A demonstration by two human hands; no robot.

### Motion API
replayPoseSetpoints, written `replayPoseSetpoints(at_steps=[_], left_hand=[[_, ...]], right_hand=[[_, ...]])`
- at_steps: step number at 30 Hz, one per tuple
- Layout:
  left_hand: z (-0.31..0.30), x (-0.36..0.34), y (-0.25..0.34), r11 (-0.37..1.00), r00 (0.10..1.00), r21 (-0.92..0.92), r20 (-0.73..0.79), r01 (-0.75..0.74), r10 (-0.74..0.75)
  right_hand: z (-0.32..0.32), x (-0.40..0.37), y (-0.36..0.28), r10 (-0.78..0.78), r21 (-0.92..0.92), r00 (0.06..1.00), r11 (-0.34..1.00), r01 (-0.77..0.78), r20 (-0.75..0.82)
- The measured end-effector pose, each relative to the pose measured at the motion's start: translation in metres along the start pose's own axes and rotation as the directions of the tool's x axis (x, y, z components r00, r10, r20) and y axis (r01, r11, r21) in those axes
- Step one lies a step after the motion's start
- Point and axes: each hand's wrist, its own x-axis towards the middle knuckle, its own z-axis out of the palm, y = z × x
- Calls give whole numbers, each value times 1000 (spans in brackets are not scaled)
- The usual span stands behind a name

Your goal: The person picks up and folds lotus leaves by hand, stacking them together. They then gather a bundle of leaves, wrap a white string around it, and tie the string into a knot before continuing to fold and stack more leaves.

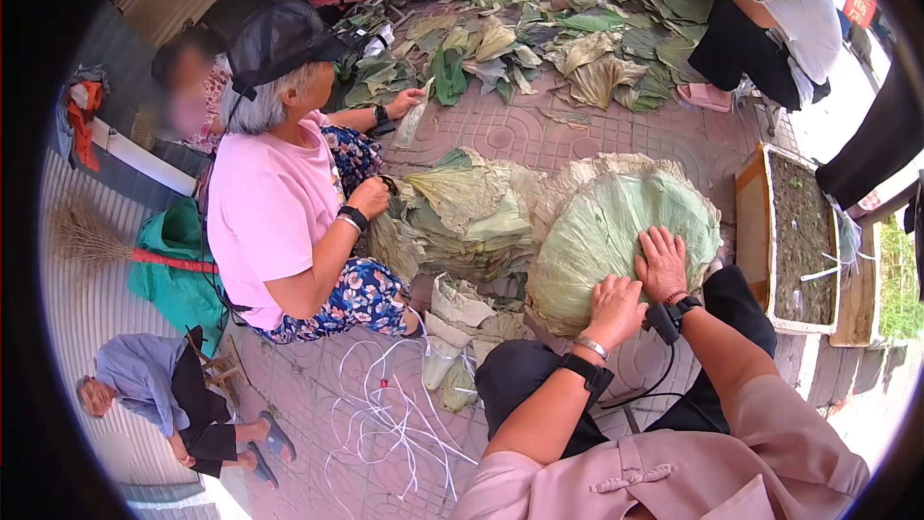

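A thick round stack of large dried lotus leaves [602, 236] lies before my knees, its top leaf pale green and wrinkled. My right hand [661, 265] rests flat on that top leaf with its fingers spread. Just beside it, my left hand [616, 310] lies on the stack near its lower edge, fingers stretched over the leaf. Neither hand grips anything that I can see. To the left, a second pile of folded dried leaves [472, 221] touches the stack. Rolled leaf bundles [454, 327] sit on the paving below that pile.
A person in a pink shirt [269, 202] crouches at left, handling leaves. White plastic strips [390, 424] lie tangled on the paving. Foam planter boxes [799, 241] stand at right. Loose leaves [597, 39] cover the ground ahead, with more people seated around. A broom [173, 260] leans at left.
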Motion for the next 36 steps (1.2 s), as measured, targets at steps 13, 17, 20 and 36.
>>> replayPoseSetpoints(at_steps=[13, 17, 20, 36], left_hand=[[0, -4, 1, 1000, 1000, -27, 17, 11, -11], [5, -5, -1, 1000, 1000, -18, 9, 6, -6], [6, -5, -1, 1000, 1000, -12, 23, 8, -7], [8, 4, -1, 1000, 999, 9, 33, -27, 26]], right_hand=[[3, -5, 1, -11, -11, 1000, 1000, 11, -1], [5, -6, 1, -5, -12, 1000, 1000, 5, 7], [6, -7, 3, -6, -8, 1000, 1000, 6, 8], [8, -2, 9, 2, 16, 1000, 1000, -2, -15]])
